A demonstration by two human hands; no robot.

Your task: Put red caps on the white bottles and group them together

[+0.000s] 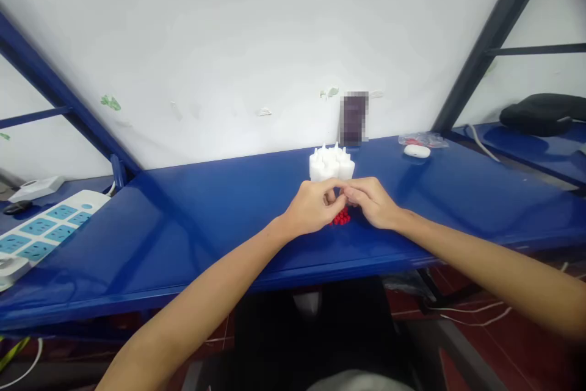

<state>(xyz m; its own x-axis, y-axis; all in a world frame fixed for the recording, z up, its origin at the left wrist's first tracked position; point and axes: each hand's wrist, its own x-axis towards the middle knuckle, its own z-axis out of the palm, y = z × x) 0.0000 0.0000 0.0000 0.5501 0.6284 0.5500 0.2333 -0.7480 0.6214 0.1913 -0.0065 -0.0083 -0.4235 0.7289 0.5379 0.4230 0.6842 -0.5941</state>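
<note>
My left hand [317,205] and my right hand [373,200] meet at the fingertips above the blue table. Both are closed in a pinch, and whatever lies between the fingers is hidden or too small to name. Just beyond them stands a tight group of small white bottles [331,162] with narrow pointed nozzles, upright and partly covered by my fingers. Under and between the hands lies a pile of small red pieces [341,218], which look like caps; my fingers hide part of it.
The blue table [220,214] runs along a white wall. A blurred dark upright object [353,118] leans there. Farther right are a white rounded case [417,151] and a clear plastic bag [425,139] with red bits. A power strip [50,226] lies at the left.
</note>
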